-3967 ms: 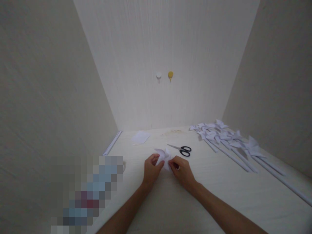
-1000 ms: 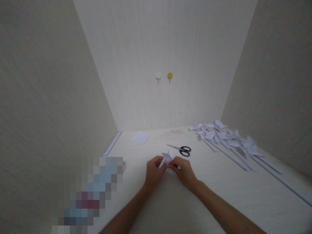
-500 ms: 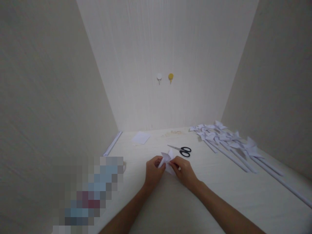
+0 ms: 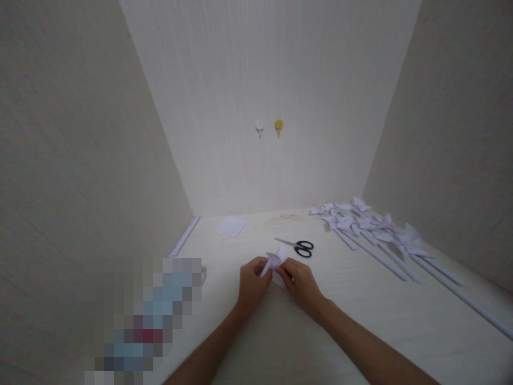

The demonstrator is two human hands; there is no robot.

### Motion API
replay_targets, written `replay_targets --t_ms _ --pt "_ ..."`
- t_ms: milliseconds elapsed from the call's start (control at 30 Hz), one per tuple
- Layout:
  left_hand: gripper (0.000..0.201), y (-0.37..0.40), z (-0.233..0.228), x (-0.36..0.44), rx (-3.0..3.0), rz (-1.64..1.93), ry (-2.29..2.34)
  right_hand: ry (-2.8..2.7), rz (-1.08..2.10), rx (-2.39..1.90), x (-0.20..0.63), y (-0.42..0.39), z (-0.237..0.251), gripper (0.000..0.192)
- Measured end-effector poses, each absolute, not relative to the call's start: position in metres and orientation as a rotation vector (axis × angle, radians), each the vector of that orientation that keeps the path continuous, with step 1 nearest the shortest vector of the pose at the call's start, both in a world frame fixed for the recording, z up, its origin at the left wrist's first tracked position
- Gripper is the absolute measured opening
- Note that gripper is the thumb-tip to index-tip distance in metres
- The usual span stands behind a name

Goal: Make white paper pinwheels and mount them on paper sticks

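Head view, and we have the white folded-paper pinwheel [image 4: 274,260] right between us: left hand [image 4: 253,280] pinching its left side, right hand [image 4: 298,279] its right, over the pale worktop [image 4: 272,334]. Neither's nearer; no clear long axis.

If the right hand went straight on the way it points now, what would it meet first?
The white paper pinwheel, which the right hand pinches; beyond that, probably the left hand, though depth is hard to judge in this one view.

Left forearm [image 4: 212,345] and right forearm [image 4: 363,342] bare, converging forward. Left hand [image 4: 253,283] curled, thumb inward; right hand [image 4: 300,280] just beside, pinching, palm down.
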State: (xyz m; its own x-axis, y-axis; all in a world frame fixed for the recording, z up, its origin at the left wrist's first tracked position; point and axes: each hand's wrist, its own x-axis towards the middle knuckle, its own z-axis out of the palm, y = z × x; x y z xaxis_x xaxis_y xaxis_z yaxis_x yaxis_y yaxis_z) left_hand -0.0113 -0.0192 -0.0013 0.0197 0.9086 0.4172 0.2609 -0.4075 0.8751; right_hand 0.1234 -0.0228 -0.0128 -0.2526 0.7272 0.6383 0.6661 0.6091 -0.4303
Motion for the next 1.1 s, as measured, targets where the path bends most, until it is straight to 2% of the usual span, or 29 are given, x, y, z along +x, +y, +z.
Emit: replay_targets --t_ms 167,367,567,800,1100 --pt "0.011 -0.0191 -0.0001 -0.0113 1.705 1.430 1.226 -1.982 0.114 -1.043 0.1230 -0.0235 -0.0144 0.018" --pt "0.008 -0.0218 0.0024 -0.0102 1.746 1.383 1.181 -1.965 0.108 -1.151 0.1221 -0.0214 -0.0133 0.025" --pt "0.010 -0.0200 0.0009 -0.0121 1.725 1.414 1.203 -1.973 0.111 -1.097 0.1220 -0.0219 -0.0143 0.019" --pt "0.008 -0.0218 0.0029 -0.0105 1.819 1.399 1.194 -1.945 0.054 -1.237 0.1215 -0.0215 -0.0131 0.029" --pt "0.013 -0.0224 -0.0007 -0.0127 2.238 1.517 1.407 -1.764 0.301 -1.107 0.1169 -0.0251 -0.0094 0.023"
